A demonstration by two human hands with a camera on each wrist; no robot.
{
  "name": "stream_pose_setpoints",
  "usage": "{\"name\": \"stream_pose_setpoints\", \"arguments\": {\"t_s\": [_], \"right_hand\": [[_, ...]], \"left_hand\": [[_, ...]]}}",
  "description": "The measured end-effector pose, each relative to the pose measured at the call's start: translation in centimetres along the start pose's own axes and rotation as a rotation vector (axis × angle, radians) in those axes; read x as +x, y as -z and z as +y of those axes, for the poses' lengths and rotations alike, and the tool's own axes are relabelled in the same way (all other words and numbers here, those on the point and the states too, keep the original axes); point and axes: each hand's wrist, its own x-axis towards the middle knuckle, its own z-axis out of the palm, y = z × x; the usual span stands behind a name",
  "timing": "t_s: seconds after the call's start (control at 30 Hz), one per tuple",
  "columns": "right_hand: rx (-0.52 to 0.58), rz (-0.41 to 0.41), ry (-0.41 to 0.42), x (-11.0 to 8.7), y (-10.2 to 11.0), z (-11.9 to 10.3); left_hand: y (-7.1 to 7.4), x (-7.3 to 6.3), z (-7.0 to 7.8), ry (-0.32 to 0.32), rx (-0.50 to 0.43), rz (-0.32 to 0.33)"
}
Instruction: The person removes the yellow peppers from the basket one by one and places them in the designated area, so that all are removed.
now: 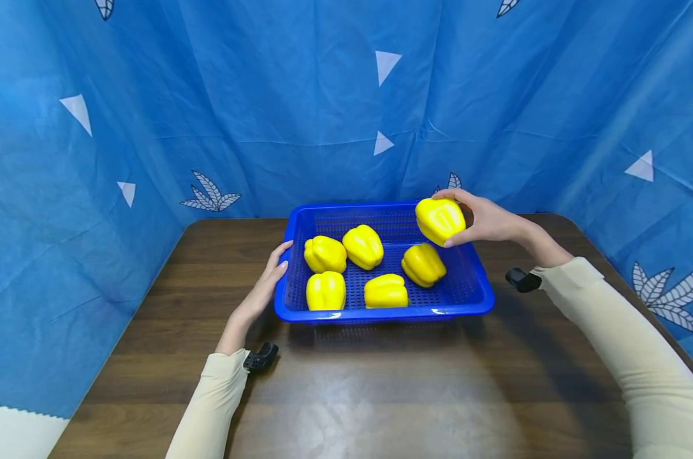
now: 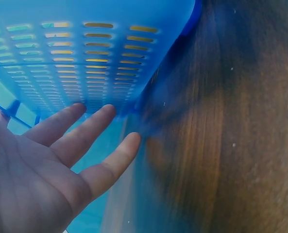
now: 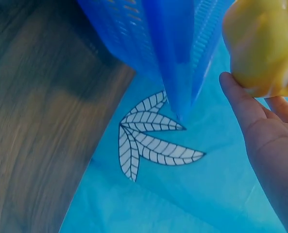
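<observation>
In the head view, my right hand (image 1: 486, 220) grips a yellow bell pepper (image 1: 440, 221) between thumb and fingers, above the back right part of a blue plastic basket (image 1: 383, 314). The right wrist view shows that bell pepper (image 3: 262, 46) at the upper right, cut off by the frame. Several more yellow bell peppers lie inside the basket, one of them (image 1: 423, 265) just below the held one. My left hand (image 1: 266, 287) touches the basket's left rim. Its fingers (image 2: 83, 133) look mostly straight beside the slotted wall (image 2: 100, 43) in the left wrist view.
The basket stands on a dark wooden table (image 1: 380, 389), towards its back edge. A blue curtain (image 1: 335, 95) with white triangles and leaf prints hangs behind and along the sides. Each wrist wears a small black device, one of them (image 1: 260, 357) on the left.
</observation>
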Motion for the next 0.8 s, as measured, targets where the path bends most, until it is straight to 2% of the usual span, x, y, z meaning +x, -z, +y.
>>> {"name": "stream_pose_setpoints", "arguments": {"t_s": [0.53, 0.8], "right_hand": [[-0.055, 0.160, -0.105, -2.7, 2.8, 1.5], [-0.045, 0.192, -0.170, -3.8, 3.3, 3.1]], "left_hand": [[-0.2, 0.0, 0.2, -0.010, 0.020, 0.010], [-0.3, 0.0, 0.0, -0.006, 0.015, 0.020]]}}
